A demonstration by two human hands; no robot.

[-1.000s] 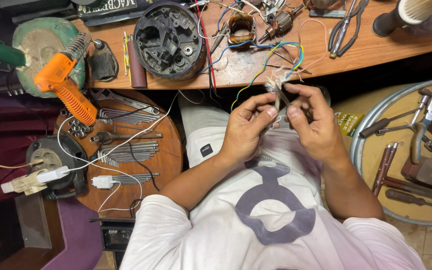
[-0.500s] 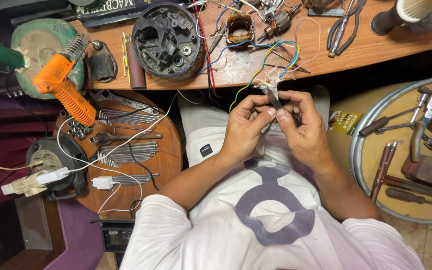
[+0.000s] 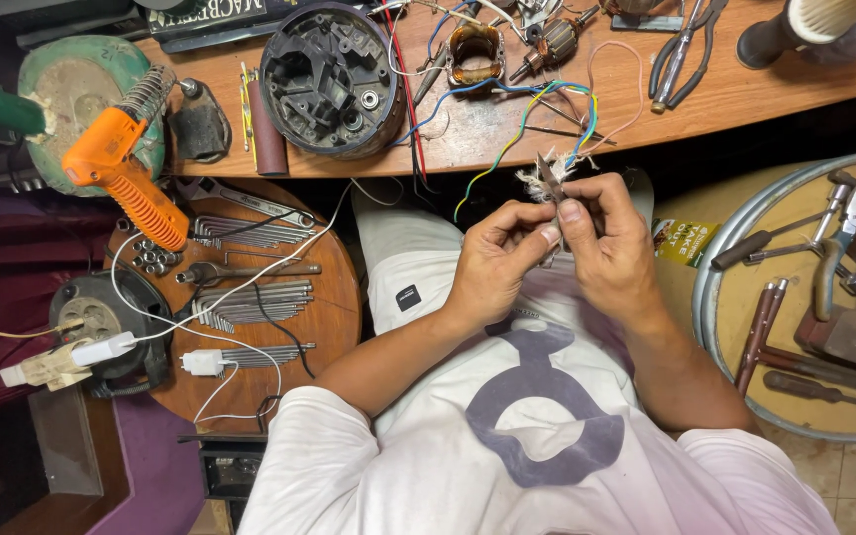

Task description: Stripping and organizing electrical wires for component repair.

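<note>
Both hands met above the lap, just below the tabletop (image 3: 507,129) edge. The left hand (image 3: 492,263) and right hand (image 3: 611,243) pinched a small frayed part (image 3: 547,176) between thumbs and fingertips; coloured wires (image 3: 537,109) trailed from it onto the tabletop.

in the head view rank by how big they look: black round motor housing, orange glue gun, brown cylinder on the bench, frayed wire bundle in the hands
1. black round motor housing
2. orange glue gun
3. brown cylinder
4. frayed wire bundle, partly hidden by the hands, so its rank is unsure
</note>
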